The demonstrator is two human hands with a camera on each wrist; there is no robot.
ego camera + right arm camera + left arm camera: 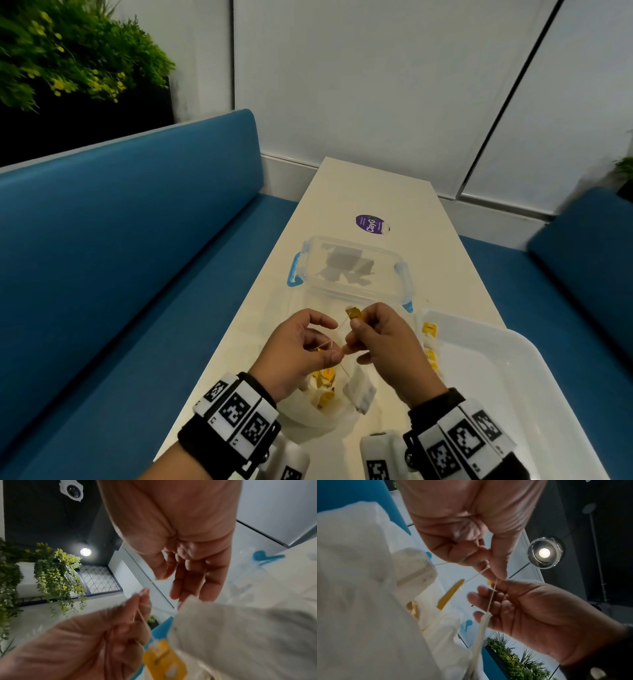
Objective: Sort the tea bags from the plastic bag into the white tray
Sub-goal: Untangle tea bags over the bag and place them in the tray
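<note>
Both hands are raised over the clear plastic bag (301, 411), which holds several tea bags with yellow tags (323, 377). My right hand (354, 323) pinches a yellow tag (352, 312) between thumb and forefinger. My left hand (334, 349) pinches the thin strings (491, 597) that run from it. A white tea bag (359, 392) dangles below the hands, over the plastic bag. In the right wrist view another yellow tag (164, 660) hangs under the left hand (120, 628), beside a blurred tea bag (240, 635). The white tray (496, 377) at the right holds several tea bags (430, 330) along its left side.
A clear lidded box (349, 270) with blue clips stands just beyond the hands. Farther back there is a purple sticker (371, 224) on the cream table (376, 185). Blue benches (137, 240) flank the narrow table on both sides.
</note>
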